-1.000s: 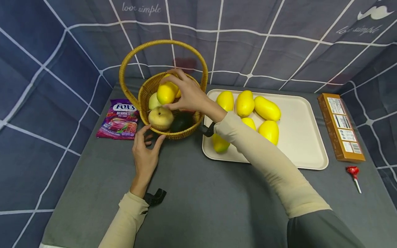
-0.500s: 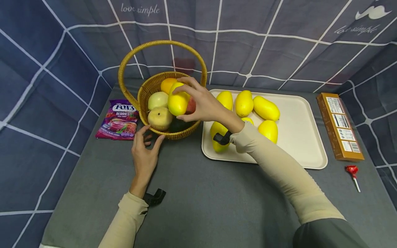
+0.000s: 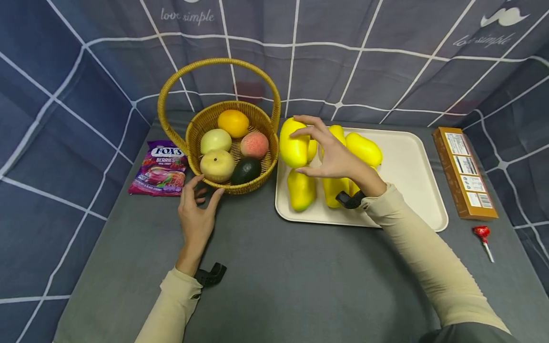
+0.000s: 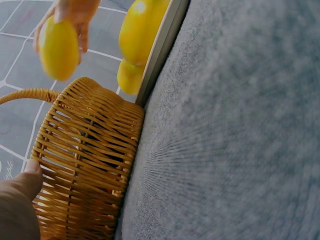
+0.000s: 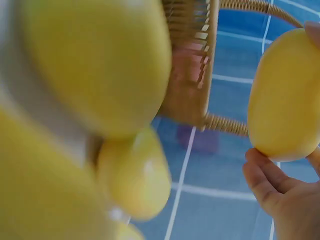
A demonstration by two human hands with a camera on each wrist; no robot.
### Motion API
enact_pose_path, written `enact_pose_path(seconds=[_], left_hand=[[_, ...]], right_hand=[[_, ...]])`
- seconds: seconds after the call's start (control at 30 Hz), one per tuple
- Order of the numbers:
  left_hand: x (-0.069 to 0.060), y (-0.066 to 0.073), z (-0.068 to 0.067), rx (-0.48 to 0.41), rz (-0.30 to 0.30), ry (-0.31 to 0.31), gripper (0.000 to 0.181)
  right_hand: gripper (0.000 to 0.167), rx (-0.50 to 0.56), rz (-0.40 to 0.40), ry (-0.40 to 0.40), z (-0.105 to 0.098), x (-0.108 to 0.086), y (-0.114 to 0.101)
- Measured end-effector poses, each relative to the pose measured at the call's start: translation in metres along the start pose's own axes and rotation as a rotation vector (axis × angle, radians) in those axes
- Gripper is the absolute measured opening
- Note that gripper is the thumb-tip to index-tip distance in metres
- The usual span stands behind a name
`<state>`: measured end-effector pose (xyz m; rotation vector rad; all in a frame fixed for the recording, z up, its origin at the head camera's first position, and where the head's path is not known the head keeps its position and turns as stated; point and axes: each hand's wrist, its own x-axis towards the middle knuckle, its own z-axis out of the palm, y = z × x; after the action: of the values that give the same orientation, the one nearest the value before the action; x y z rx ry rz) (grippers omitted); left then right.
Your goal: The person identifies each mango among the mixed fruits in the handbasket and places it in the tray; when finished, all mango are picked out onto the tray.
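Observation:
My right hand [image 3: 336, 155] holds a yellow mango [image 3: 294, 143] between thumb and fingers, above the left part of a cream tray [image 3: 416, 186]. Several more mangoes [image 3: 301, 189] lie on that tray, some hidden behind the hand. My left hand [image 3: 197, 212] touches the front rim of a wicker basket [image 3: 261, 180] with its fingertips; its thumb [image 4: 32, 170] rests at the rim in the left wrist view. Inside the basket sit an orange fruit [image 3: 233, 123], a pale green fruit [image 3: 216, 142], a pale yellow pear [image 3: 217, 166], a peach [image 3: 254, 145] and an avocado [image 3: 246, 170].
Left of the basket lies a purple candy bag [image 3: 158, 169]. A brown box [image 3: 466, 174] stands to the right of the tray, with a red lollipop [image 3: 482, 233] in front of it. The basket's tall handle [image 3: 218, 62] arches above it. A blue checked cloth hangs behind.
My right hand has lifted the mango out of the basket and carried it right, over the tray. The peach and orange fruit are uncovered. My left hand stays at the rim.

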<state>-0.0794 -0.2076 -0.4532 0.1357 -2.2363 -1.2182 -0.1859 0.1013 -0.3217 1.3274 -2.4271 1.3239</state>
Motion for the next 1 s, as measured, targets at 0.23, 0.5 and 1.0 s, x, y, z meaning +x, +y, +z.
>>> enact_pose_path(seconds=[0.23, 0.5, 1.0], left_hand=[[-0.001, -0.002, -0.001, -0.012, 0.001, 0.006, 0.056], [0.001, -0.002, 0.001, -0.022, 0.010, 0.004, 0.055], [0.001, -0.006, 0.002, -0.019, 0.033, 0.007, 0.056]], right_hand=[[0.063, -0.043, 0.061, 0.029, -0.018, -0.029, 0.014], [0.067, -0.036, 0.178, 0.081, -0.039, -0.058, 0.029], [0.072, -0.133, 0.347, 0.155, -0.074, -0.105, 0.088]])
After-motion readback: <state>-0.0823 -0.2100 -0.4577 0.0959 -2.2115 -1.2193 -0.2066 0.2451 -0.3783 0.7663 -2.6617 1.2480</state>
